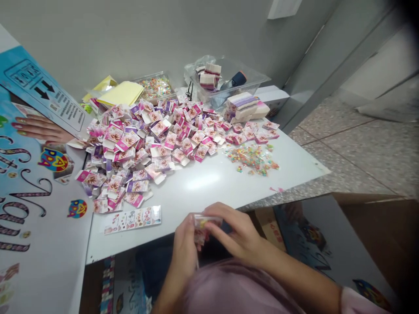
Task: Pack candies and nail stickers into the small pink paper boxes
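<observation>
The fingers (218,220) of both hands close around a small clear packet (202,226) with coloured bits inside, held just off the near edge of the white surface (209,183). The left hand (185,250) grips the packet from the left and below, while the right hand (237,235) pinches its top and right side; the packet sits between the two, touching both.

On the surface just to the left of the hands lies a long sticker strip (132,219). Beyond it spreads a big heap of small pink, purple and white boxes (147,139), most of them flat or half folded. To the right of the heap lies a loose scatter of small colourful packets (253,158).

At the back, a clear plastic tub (229,80) holds a few stacks of flat boxes and a dark object. To its left, a smaller clear tray (156,86) is filled with colourful packets. A stack of yellow paper (121,93) lies beside that tray.
</observation>
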The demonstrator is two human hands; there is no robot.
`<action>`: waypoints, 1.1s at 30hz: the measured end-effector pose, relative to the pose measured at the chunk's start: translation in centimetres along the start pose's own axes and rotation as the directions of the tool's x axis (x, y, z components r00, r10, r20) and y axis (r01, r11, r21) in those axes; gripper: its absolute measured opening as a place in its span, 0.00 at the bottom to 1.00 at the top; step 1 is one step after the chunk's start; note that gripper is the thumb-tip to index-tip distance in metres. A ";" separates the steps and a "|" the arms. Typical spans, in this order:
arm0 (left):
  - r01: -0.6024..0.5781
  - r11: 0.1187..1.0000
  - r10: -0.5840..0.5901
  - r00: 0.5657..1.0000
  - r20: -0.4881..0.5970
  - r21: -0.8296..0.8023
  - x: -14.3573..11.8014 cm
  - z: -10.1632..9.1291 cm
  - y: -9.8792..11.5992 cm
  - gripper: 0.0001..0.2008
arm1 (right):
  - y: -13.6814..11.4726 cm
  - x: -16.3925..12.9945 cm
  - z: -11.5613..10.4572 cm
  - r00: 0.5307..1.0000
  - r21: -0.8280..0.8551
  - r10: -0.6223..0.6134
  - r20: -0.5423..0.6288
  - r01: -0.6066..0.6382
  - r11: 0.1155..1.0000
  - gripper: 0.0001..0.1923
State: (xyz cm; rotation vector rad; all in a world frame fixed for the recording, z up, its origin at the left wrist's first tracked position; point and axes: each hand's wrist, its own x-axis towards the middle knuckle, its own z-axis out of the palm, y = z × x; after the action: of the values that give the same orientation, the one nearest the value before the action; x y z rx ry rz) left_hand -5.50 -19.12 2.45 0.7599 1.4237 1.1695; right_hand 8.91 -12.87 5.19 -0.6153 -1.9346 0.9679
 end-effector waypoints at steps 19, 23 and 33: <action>-0.012 1.000 0.013 0.998 0.060 -0.018 0.5 -0.2 -1.1 0.21 | -0.8 2.4 -2.0 0.907 -0.322 0.171 0.386 -0.042 0.946 0.14; -0.009 0.981 0.023 0.997 0.069 -0.192 0.7 -0.4 -1.3 0.19 | -0.3 1.5 -0.5 0.970 -0.235 0.079 0.230 -0.023 0.972 0.12; -0.074 0.997 0.077 0.988 0.134 -0.032 0.7 0.0 0.2 0.21 | -1.1 2.2 -3.0 0.918 -0.164 0.134 0.373 -0.077 0.983 0.17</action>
State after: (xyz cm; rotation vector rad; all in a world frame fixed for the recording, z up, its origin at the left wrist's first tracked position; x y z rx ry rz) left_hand -5.70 -18.44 2.44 0.8646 1.2741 1.1700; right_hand 10.35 -10.71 8.11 -0.6564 -2.3570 1.0821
